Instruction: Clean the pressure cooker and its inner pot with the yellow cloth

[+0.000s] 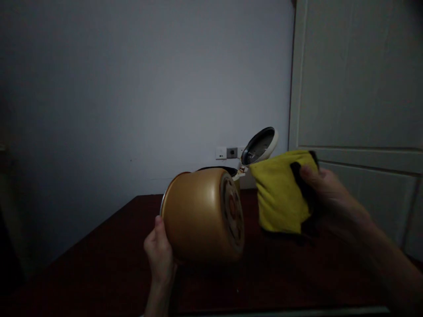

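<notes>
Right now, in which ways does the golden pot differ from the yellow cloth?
The golden pot has a smooth sheen; the yellow cloth looks matte, with black parts.
The pot is round and tipped sideways, base toward picture right; the cloth looks soft and roughly square.
The left hand grips the pot near its rim; the right hand pinches the cloth.
Both are hand-held.

By one head-worn camera, set close on the near side of the pot (198, 215), the wall (148, 88) beyond the pot is faced across the worktop (109, 246).
</notes>
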`<state>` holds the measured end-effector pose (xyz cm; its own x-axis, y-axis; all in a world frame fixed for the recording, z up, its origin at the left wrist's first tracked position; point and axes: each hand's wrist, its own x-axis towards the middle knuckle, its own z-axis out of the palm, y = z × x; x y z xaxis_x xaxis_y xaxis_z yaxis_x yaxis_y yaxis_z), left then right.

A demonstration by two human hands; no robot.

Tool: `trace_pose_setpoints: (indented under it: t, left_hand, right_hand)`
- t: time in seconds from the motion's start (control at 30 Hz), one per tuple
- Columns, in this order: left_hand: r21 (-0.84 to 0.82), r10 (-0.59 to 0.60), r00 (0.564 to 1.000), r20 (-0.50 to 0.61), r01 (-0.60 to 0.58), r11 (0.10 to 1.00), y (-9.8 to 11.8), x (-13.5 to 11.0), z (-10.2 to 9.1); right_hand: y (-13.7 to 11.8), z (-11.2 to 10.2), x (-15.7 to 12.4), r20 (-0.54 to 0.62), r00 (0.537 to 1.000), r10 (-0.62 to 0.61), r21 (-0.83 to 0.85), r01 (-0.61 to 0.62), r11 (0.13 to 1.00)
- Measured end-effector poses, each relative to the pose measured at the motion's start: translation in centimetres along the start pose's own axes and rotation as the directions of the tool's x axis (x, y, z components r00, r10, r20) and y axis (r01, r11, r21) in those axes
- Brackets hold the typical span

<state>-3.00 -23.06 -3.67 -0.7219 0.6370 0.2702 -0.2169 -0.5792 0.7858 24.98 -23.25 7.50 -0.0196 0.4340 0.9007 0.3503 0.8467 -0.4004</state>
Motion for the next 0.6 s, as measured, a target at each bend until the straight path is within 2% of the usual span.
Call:
trace_pose_setpoints:
  t: [0.07, 0.1, 0.13, 0.17, 0.2, 0.27, 0.33, 0.4, 0.43, 0.5, 0.6]
  left_hand:
    - [0.057, 0.017, 0.996, 0.092, -0.022, 0.998, 0.0, 0.4, -0.3]
    - [0.084, 0.023, 0.99, 0.137, -0.035, 0.996, 0.1, 0.4, -0.3]
    - [0.11, 0.028, 0.983, 0.18, -0.049, 0.993, 0.2, 0.4, -0.2]
    - [0.136, 0.031, 0.976, 0.217, -0.062, 0.989, 0.3, 0.3, 0.0]
    - [0.157, 0.035, 0.968, 0.248, -0.076, 0.985, 0.5, 0.2, 0.2]
    - [0.19, 0.036, 0.956, 0.291, -0.095, 0.977, 0.6, -0.1, 0.7]
    - [0.212, 0.023, 0.949, 0.314, -0.094, 0.973, 0.7, -0.3, 1.2]
    - [0.214, 0.009, 0.941, 0.337, -0.086, 0.973, 0.8, -0.4, 1.6]
    - [0.21, 0.006, 0.937, 0.35, -0.085, 0.974, 0.9, -0.4, 1.7]
    - [0.192, 0.014, 0.927, 0.375, -0.093, 0.977, 1.0, -0.4, 1.9]
    - [0.172, 0.015, 0.92, 0.393, -0.09, 0.981, 1.0, -0.4, 2.2]
  right_hand:
    - [-0.7, -0.4, 2.4, -0.096, 0.995, -0.024, -0.041, 0.02, 0.999]
    - [-1.1, -0.3, 3.5, -0.106, 0.991, -0.084, -0.088, 0.075, 0.993]
    - [-1.7, 0.2, 4.7, -0.062, 0.98, -0.189, -0.144, 0.179, 0.973]
    - [-2.1, 0.8, 5.8, 0.031, 0.952, -0.305, -0.182, 0.305, 0.935]
    - [-2.6, 1.6, 6.7, 0.16, 0.901, -0.403, -0.184, 0.428, 0.885]
    - [-3.1, 3.6, 8.2, 0.438, 0.73, -0.526, -0.11, 0.624, 0.774]
    - [-3.4, 5.6, 8.8, 0.645, 0.51, -0.57, 0.001, 0.744, 0.668]
    - [-3.6, 7.2, 8.7, 0.76, 0.316, -0.568, 0.116, 0.794, 0.597]
    - [-3.7, 7.8, 8.4, 0.791, 0.237, -0.564, 0.172, 0.799, 0.577]
    - [-4.1, 8.5, 7.8, 0.819, 0.128, -0.559, 0.253, 0.794, 0.553]
    - [-4.7, 8.9, 7.5, 0.846, 0.053, -0.53, 0.281, 0.8, 0.529]
